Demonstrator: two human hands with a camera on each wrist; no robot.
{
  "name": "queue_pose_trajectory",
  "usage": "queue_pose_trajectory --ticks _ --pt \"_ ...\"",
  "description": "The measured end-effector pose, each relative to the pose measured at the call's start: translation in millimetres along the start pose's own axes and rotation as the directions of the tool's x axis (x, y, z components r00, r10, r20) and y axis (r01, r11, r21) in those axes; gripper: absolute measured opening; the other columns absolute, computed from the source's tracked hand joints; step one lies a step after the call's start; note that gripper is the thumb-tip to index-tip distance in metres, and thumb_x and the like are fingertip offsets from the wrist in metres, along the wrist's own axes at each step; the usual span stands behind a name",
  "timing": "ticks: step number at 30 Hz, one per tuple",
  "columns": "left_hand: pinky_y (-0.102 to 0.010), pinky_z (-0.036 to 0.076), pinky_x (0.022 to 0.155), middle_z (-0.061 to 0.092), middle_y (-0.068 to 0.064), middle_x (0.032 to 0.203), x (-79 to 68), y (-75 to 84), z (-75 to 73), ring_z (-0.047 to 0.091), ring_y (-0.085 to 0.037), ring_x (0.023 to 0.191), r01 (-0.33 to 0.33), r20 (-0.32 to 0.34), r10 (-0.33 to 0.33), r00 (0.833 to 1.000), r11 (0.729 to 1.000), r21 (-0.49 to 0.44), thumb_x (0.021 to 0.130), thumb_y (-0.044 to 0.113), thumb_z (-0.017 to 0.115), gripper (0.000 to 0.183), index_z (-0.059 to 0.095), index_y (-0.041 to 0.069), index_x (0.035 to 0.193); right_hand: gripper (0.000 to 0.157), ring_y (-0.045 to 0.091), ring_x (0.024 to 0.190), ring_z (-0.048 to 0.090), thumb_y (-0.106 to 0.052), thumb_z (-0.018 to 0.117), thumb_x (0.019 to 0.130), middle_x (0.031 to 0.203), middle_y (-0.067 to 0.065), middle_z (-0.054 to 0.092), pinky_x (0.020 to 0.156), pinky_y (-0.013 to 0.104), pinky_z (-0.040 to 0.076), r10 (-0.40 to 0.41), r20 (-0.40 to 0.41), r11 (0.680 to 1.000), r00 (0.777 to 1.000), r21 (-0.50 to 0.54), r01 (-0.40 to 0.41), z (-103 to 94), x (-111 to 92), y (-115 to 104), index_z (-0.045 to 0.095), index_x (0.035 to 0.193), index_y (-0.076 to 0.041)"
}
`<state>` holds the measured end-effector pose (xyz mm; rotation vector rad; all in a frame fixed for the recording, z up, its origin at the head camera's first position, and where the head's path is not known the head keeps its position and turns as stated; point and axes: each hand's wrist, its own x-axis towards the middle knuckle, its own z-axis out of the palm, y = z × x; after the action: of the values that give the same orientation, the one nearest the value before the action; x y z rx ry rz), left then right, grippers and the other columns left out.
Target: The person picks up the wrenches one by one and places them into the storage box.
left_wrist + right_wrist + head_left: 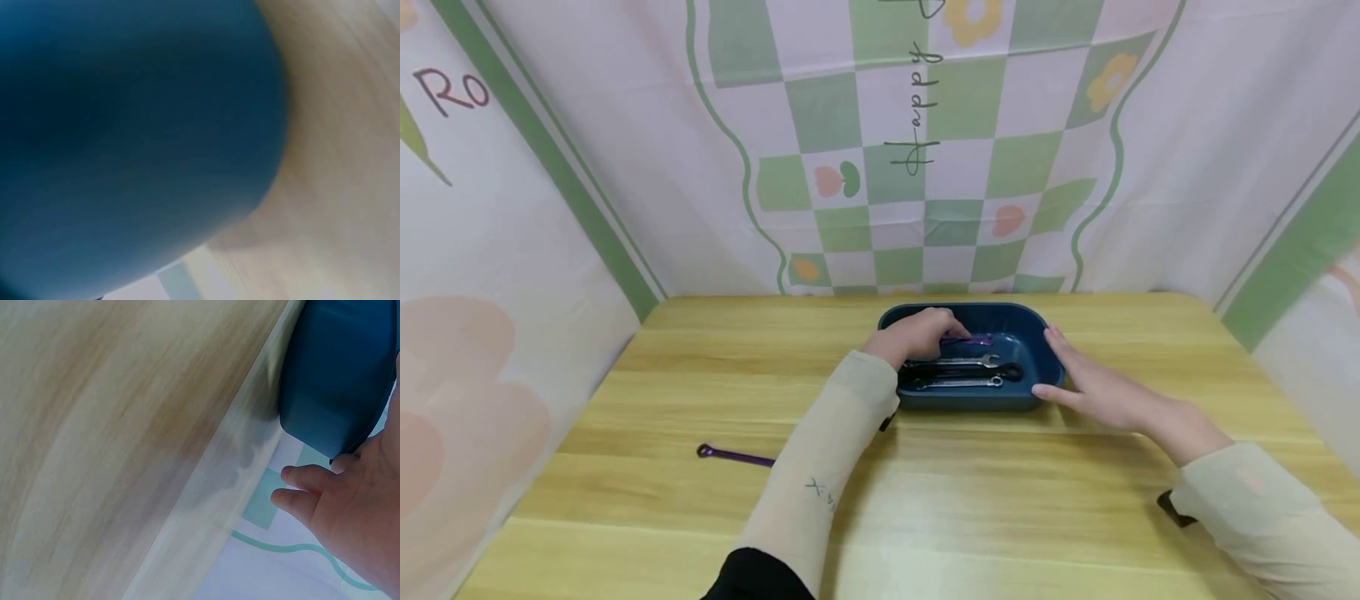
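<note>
My left hand (921, 332) reaches over the near left rim of a dark blue plastic basin (973, 403). Its curled fingers pinch a purple wrench (979, 340) toward the far side inside. Nearer the front of the basin lie a silver combination wrench (988, 361), a black wrench (1011, 372) and a smaller silver wrench (992, 382); the hand covers their left ends. My right hand (1101, 387) rests against the basin's right end, thumb at the front corner and straight fingers along the rim. The right wrist view has this hand (356, 494) beside the basin's outer wall (337, 375).
Another purple wrench (733, 455) lies on the wooden table (1000, 500) at the left, partly hidden behind my left sleeve (816, 475). A printed fabric backdrop (895, 225) rises behind the table's far edge. The left wrist view is mostly filled by the basin's wall (137, 144).
</note>
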<state>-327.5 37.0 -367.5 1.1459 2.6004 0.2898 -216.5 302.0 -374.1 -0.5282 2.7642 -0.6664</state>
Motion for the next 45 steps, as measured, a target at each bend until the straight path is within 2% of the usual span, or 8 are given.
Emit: queue_pose_trajectory --ticks 14,24,33,38,45 --pt "-0.02 0.042 0.087 0.053 0.0 0.12 3.2 -2.3 10.4 0.048 -0.012 0.113 -0.017 0.002 0.017 1.0 1.0 0.001 0.084 -0.011 0.054 0.052 0.06 0.019 0.126 0.088 0.041 0.136 0.002 -0.048 0.048 0.093 0.151 0.003 -0.02 0.103 0.06 0.011 -0.013 -0.01 1.0 1.0 0.021 0.013 0.7 -1.3 1.5 -0.014 0.147 -0.016" --pt "-0.023 0.042 0.09 0.056 0.0 0.121 4.3 -8.1 12.9 0.05 -0.012 0.113 -0.011 -0.001 0.011 1.0 1.0 0.021 0.084 -0.013 0.05 0.052 0.061 0.019 0.125 0.087 0.04 0.136 0.003 -0.047 0.048 0.093 0.151 0.003 -0.018 0.104 0.059 0.012 -0.01 -0.027 1.0 1.0 0.018 0.011 1.5 -2.4 0.6 -0.012 0.148 -0.016" --pt "-0.023 0.042 0.091 0.057 0.002 0.122 8.0 -13.9 19.1 0.05 -0.01 0.113 0.025 0.03 -0.025 0.999 1.0 0.009 0.086 -0.011 0.05 0.052 0.061 0.02 0.125 0.088 0.039 0.137 0.002 -0.048 0.048 0.093 0.151 0.003 -0.019 0.104 0.059 0.011 -0.011 -0.021 1.0 1.0 0.023 0.011 2.5 -1.1 0.9 -0.012 0.148 -0.016" --pt "-0.023 0.042 0.09 0.058 0.002 0.12 6.3 -16.3 18.5 0.051 -0.009 0.111 0.027 0.027 -0.027 0.999 1.0 -0.003 0.086 -0.012 0.049 0.052 0.061 0.02 0.125 0.087 0.04 0.136 0.003 -0.046 0.049 0.093 0.152 0.003 -0.018 0.104 0.06 0.012 -0.015 -0.035 0.999 0.999 0.03 0.016 4.1 -0.4 0.8 -0.012 0.148 -0.016" --pt "-0.023 0.044 0.088 0.058 0.002 0.119 5.4 -15.6 16.4 0.051 -0.009 0.11 0.03 0.033 -0.029 0.999 0.999 -0.028 0.086 -0.014 0.048 0.054 0.061 0.022 0.125 0.088 0.04 0.136 0.002 -0.049 0.048 0.093 0.151 0.002 -0.02 0.104 0.06 0.012 0.0 -0.014 1.0 1.0 0.02 0.001 2.1 -0.6 3.4 -0.014 0.147 -0.017"
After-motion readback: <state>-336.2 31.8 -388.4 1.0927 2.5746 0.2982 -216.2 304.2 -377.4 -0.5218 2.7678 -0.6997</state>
